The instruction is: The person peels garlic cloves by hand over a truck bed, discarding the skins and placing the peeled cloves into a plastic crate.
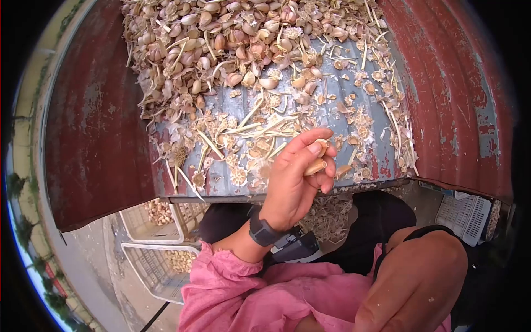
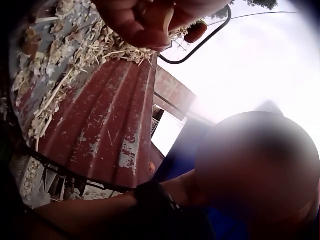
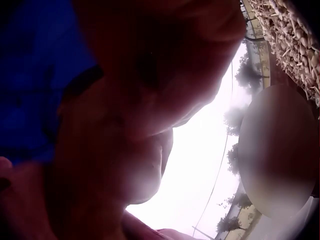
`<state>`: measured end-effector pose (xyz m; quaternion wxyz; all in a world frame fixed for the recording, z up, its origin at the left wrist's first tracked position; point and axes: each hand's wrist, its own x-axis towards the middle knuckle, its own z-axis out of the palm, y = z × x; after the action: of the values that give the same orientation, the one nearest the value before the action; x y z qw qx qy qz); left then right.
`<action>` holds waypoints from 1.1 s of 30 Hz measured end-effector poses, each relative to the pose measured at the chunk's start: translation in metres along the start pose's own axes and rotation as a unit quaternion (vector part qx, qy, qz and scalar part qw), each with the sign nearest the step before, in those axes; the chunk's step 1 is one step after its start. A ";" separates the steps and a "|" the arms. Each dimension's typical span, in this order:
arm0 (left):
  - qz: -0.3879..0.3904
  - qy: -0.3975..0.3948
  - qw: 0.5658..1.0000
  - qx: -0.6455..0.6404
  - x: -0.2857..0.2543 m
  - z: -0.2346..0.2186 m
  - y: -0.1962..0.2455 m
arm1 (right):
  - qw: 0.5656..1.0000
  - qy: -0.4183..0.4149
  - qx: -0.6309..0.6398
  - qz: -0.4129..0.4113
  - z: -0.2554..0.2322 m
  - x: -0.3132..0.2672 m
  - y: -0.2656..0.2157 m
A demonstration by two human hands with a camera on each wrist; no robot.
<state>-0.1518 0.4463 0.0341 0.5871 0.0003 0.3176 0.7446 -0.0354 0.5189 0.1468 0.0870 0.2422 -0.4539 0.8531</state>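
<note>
My left hand (image 1: 293, 182), with a dark watch (image 1: 264, 228) on its wrist, is raised over the near edge of the metal surface. Its thumb and curled fingers hold a garlic clove (image 1: 316, 166) and another pale piece (image 1: 322, 146) above it. In the left wrist view the fingers of the left hand (image 2: 145, 22) grip a clove (image 2: 161, 17). My right hand (image 1: 415, 282) looms large at the lower right, close to the head camera, with a black strap at its wrist. It is raised to the face; the right wrist view shows the hand (image 3: 170, 65) dark, its fingers unclear.
A heap of garlic cloves (image 1: 238, 39) covers the far part of the metal surface (image 1: 224, 102). Dry stems and skins (image 1: 238, 174) lie nearer. Red corrugated sides (image 1: 102, 110) flank it. Crates (image 1: 152, 238) holding cloves stand lower left, and another crate (image 1: 463, 217) stands lower right.
</note>
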 end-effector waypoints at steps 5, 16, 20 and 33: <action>0.005 -0.009 1.000 -0.020 0.001 -0.003 -0.005 | 0.997 -0.037 -0.060 -0.004 -0.002 0.005 0.017; -0.047 0.010 0.989 -0.138 0.004 -0.001 0.006 | 0.782 0.140 -0.575 0.195 -0.035 0.027 0.013; 0.010 0.067 0.976 -0.207 0.015 -0.030 0.013 | 0.712 0.244 -0.620 0.220 -0.100 0.026 0.054; 0.131 0.146 0.958 0.209 0.017 -0.028 0.022 | 0.810 0.216 -0.472 0.271 -0.113 0.019 0.066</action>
<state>-0.1869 0.4456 0.0157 0.4180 0.0558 0.5461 0.7238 -0.1145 0.5717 0.0546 0.0519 -0.1524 -0.8175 0.5530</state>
